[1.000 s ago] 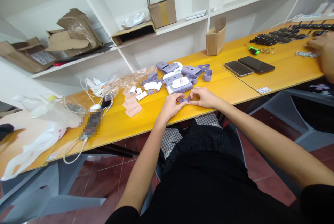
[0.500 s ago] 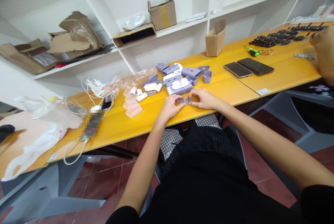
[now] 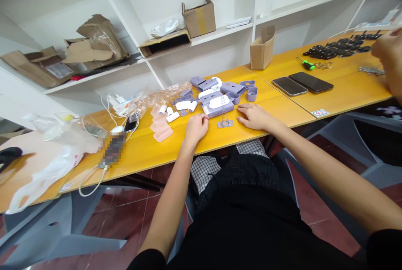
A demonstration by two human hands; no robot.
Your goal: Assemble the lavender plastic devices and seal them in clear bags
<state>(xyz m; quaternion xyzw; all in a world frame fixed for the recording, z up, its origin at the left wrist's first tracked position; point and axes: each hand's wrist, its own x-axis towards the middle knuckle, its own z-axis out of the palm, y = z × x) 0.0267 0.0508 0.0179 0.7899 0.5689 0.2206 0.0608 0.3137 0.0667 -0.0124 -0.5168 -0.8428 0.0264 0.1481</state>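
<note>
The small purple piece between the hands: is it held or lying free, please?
Lying free: the purple piece rests on the table, with gaps between it and the left hand and right hand.

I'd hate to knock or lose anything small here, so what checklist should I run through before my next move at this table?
1. Small purple part lying on the table between the hands: ok.
2. Left hand off that part: ok, it rests to the part's left.
3. Right hand off that part: ok, it rests to its right, thumb and fingers parted.
4. Thin wire-like piece joined to the part: cannot tell, too small.
5. Larger purple pieces sorted apart from white pieces: not ok, they lie jumbled together.
6. Co-worker's hand away from the part: ok, at far right.
</note>
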